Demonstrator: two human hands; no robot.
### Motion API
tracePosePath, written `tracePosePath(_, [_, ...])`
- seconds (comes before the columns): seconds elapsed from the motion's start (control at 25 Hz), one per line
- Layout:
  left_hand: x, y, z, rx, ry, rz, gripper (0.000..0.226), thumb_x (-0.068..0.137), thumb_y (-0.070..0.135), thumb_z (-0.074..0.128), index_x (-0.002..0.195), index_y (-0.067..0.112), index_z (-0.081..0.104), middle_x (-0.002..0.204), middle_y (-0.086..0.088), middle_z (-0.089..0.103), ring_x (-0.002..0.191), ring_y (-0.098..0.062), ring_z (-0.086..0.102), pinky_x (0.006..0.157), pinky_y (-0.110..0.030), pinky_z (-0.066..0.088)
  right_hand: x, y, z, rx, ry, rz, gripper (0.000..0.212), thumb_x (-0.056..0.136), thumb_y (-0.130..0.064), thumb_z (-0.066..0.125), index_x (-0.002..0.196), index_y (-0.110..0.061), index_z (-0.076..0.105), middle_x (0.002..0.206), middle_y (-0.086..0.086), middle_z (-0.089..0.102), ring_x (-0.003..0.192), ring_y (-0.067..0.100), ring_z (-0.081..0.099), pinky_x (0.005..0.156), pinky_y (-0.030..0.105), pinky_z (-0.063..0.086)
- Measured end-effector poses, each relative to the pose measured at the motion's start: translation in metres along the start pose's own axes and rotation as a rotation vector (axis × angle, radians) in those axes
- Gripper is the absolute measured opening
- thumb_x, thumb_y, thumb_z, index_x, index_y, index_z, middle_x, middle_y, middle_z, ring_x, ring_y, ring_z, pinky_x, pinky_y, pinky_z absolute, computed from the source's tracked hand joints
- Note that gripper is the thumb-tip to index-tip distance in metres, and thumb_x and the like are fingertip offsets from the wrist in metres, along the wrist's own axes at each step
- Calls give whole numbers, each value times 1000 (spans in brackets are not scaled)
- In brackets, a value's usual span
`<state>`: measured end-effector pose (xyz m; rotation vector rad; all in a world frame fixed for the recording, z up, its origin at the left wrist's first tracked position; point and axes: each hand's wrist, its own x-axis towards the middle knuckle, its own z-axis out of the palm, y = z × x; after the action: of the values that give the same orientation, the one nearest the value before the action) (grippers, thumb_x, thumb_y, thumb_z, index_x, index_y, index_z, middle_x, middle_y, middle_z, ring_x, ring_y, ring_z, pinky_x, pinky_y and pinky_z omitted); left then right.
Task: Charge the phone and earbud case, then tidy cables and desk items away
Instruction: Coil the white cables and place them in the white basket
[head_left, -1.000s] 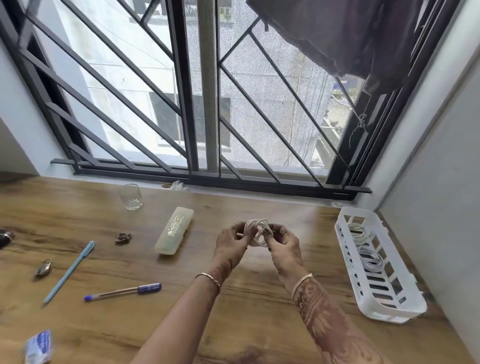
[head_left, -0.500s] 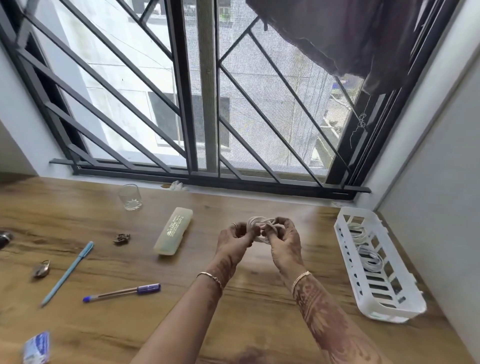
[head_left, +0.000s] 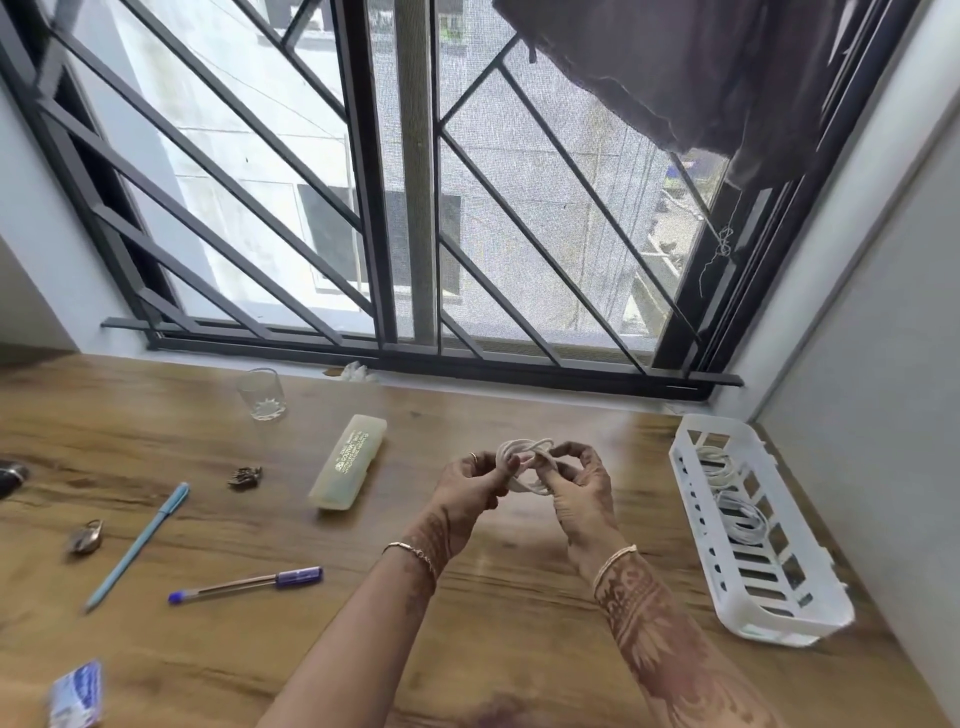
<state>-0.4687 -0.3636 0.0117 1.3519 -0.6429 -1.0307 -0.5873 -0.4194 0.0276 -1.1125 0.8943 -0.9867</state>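
Since the earlier frame, both hands have lifted a little and the white cable coil (head_left: 525, 466) between them looks more tightly bundled; nothing else on the wooden desk (head_left: 519, 597) has shifted.

At far left, a dark object (head_left: 11, 475) sits cut off by the frame edge; it cannot be identified. A small padlock (head_left: 86, 537) and a light blue pen (head_left: 139, 544) lie near it, and a blue-and-white packet (head_left: 77, 693) sits at the near edge. A second pen with a blue cap (head_left: 247, 584) lies just beside the first. Further back stand a glass tumbler (head_left: 262, 393), a small brown clip (head_left: 245, 476) and a pale yellow case (head_left: 349, 460).

At centre, the left hand (head_left: 467, 486) is closed around one side of the coil, fingers curled in. The right hand (head_left: 582, 486) pinches the opposite side, fingers threaded through the loops. The coil is held above the desk, clear of it.

At right, a white slotted basket (head_left: 810, 618) rests against the wall, with other coiled white cables (head_left: 740, 519) already lying inside.

Judgement: the coil is being secured before going into the basket. If the wrap is loose when released, the loops could spring open and tangle with the cables already stored. Neither phone nor earbud case is identifiable in view.
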Motion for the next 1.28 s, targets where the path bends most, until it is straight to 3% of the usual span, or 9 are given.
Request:
tracePosePath(0.12, [0, 1, 3, -62, 10, -20, 34, 58, 38, 80, 77, 14, 65, 57, 7, 60, 53, -5, 44, 53, -20, 35, -2, 2, 4, 26, 56, -24, 26, 84, 0, 68, 85, -19, 49, 74, 7, 67, 54, 5, 59, 56, 12, 46])
tracePosePath(0.32, [1, -3, -3, -69, 75, -26, 24, 57, 30, 81, 72, 14, 71, 59, 6, 62, 51, -4, 44, 53, -21, 34, 2, 10, 3, -77, 7, -2, 21, 82, -12, 73, 98, -17, 60, 86, 4, 72, 75, 13, 64, 71, 19, 49])
tracePosePath(0.48, [0, -2, -6, -7, 81, -1, 23, 59, 28, 82, 72, 15, 70, 57, 7, 64, 48, 1, 50, 52, -19, 37, -1, 12, 1, -148, -23, 13, 7, 82, -16, 74, 83, -15, 67, 79, 2, 68, 71, 10, 60, 68, 19, 47])
tracePosePath(0.6, [-1, 0, -4, 40, 58, 18, 20, 67, 24, 84, 78, 14, 70, 62, 7, 66, 52, 2, 54, 55, -19, 40, 1, 13, 5, -168, 35, -15, 11, 83, -9, 72, 79, -17, 65, 76, 2, 66, 70, 13, 59, 67, 20, 46])
tracePosePath(0.8, [6, 8, -8, 215, -21, 47, 26, 76, 20, 79, 94, 5, 67, 74, -1, 66, 64, -7, 55, 54, -15, 43, 2, 11, 6, -115, 58, 6, 15, 84, -3, 69, 85, -16, 61, 77, 1, 63, 72, 14, 57, 61, 12, 46])
tracePosePath(0.92, [5, 10, -9, 242, -61, 46, 47, 67, 34, 77, 97, 1, 67, 74, -1, 65, 64, -7, 53, 53, -15, 42, 2, 5, 4, -49, 45, 56, 25, 81, -1, 71, 87, -21, 57, 79, 2, 65, 68, 12, 58, 61, 14, 47])
tracePosePath(1.0, [2, 10, -9, 193, -97, 23, 38, 67, 33, 76, 92, 5, 67, 68, 4, 62, 59, -3, 50, 54, -15, 39, 3, 2, 2, -42, 29, 124, 28, 79, -4, 73, 89, -24, 56, 83, 3, 66, 64, 9, 57, 60, 18, 44])
tracePosePath(1.16, [-2, 9, -12, -136, -210, -80, 3, 88, 12, 63, 87, 10, 63, 66, 6, 60, 56, -2, 43, 52, -14, 34, 3, -3, 0, 61, -39, 246, 24, 87, -7, 63, 91, -27, 50, 78, 0, 65, 55, 4, 48, 41, 15, 29])
tracePosePath(1.28, [-3, 7, -12, -240, -156, -85, 8, 90, 9, 59, 83, 8, 63, 62, 7, 63, 53, -2, 46, 51, -12, 37, 0, -3, -1, 143, -116, 278, 24, 92, -7, 57, 95, -29, 46, 78, 1, 66, 61, 8, 51, 44, 18, 29])
